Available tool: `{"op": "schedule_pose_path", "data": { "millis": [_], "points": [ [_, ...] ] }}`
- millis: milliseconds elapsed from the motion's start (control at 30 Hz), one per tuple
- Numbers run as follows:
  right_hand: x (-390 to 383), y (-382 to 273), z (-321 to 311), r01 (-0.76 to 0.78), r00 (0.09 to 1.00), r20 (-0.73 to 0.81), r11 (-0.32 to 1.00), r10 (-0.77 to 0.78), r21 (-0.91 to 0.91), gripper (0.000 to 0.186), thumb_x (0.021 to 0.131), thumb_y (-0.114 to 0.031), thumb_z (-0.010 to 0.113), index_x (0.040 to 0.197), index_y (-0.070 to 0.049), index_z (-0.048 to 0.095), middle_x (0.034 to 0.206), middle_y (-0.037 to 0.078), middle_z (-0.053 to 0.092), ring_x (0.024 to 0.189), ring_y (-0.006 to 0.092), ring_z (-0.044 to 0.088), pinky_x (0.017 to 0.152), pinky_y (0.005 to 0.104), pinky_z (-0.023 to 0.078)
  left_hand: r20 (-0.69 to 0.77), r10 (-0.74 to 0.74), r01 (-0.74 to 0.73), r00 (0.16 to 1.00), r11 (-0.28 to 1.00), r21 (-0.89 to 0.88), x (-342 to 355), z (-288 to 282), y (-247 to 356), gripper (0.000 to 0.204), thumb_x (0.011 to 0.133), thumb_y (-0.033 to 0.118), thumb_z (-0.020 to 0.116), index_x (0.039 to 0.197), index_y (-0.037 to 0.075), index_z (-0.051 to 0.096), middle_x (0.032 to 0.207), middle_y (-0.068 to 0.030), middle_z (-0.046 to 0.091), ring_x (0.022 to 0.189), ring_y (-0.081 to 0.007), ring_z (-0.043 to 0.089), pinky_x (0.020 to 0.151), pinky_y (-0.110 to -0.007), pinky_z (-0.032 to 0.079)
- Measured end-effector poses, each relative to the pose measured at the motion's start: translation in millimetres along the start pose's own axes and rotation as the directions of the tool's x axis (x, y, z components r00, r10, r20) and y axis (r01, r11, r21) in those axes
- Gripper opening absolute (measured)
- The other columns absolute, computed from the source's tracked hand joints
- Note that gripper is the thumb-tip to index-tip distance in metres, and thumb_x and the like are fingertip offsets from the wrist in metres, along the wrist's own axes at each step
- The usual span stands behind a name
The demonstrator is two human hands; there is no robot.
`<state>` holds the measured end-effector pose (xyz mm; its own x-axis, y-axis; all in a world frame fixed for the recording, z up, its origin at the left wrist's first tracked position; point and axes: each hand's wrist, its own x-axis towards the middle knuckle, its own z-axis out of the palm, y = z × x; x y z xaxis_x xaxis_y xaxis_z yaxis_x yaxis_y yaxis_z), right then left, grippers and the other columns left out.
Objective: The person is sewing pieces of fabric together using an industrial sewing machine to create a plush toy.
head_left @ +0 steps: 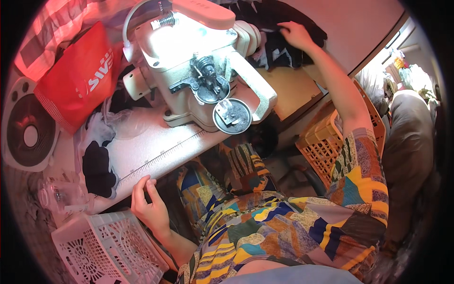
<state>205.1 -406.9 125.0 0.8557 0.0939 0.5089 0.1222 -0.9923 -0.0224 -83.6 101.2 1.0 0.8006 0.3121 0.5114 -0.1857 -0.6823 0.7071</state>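
Note:
A white sewing machine (165, 94) with two round metal discs, the nearer one (240, 116) lying flat toward me, stands lit on the white table (156, 137). My right hand (295, 35) reaches to the back right, over a pile of black fabric pieces (309, 27), its fingers apart and slightly bent at the cloth; whether they touch it I cannot tell. My left hand (150, 206) is at the table's front edge, fingers loosely curved and apart, holding nothing. Near it, small black fabric pieces (97, 168) lie beside a printed measuring scale.
A red bag (78, 78), a speaker-like box (30, 128) and a clear plastic container (61, 194) sit left. A white basket (94, 241) is lower left. A yellow crate (314, 151), brown board (293, 99) and heaped bundles (404, 123) are on the right.

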Motion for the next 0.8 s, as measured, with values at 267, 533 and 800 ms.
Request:
{"op": "schedule_pose_path", "data": {
  "millis": [267,533,800],
  "points": [
    [-1.8,-12.2,-113.7,0.295,0.733,-0.231,0.007,0.64,0.955,0.03,0.094,-0.023,0.043,0.11,-0.003,0.058,0.1,0.009,0.064,0.088,0.0202,0.063,0.078,0.0358,0.053,0.198,0.046,-0.007,0.979,0.981,-0.192,-13.9,26.2,32.0,0.01,0.087,0.002,0.056,0.093,-0.002,0.064,0.08,-0.0108,0.066,0.071,-0.0171,0.063,0.069,-0.028,0.049],
    [-186.4,-116.5,-143.1,0.288,0.773,-0.071,-0.249,0.631,0.925,0.045,0.099,-0.035,0.036,0.13,-0.003,0.042,0.126,0.009,0.053,0.115,0.0238,0.053,0.1,0.0395,0.041,0.773,0.584,0.709,0.248,0.435,-0.555,-57.8,136.8,84.6,0.049,0.087,0.024,0.063,0.129,0.004,0.047,0.124,-0.0113,0.055,0.116,-0.0205,0.052,0.096,-0.034,0.042],
    [-372.9,-249.6,-0.8,0.001,0.856,0.11,-0.215,0.505,0.977,0.037,0.09,-0.002,0.042,0.127,-0.002,0.039,0.124,0.011,0.049,0.117,0.0198,0.048,0.102,0.0356,0.036,0.874,0.116,0.881,0.472,-0.097,-0.463,-66.3,148.4,108.2,0.043,0.095,0.024,0.045,0.132,0.002,0.041,0.127,-0.015,0.053,0.116,-0.0254,0.053,0.1,-0.041,0.042]
  ]
}}
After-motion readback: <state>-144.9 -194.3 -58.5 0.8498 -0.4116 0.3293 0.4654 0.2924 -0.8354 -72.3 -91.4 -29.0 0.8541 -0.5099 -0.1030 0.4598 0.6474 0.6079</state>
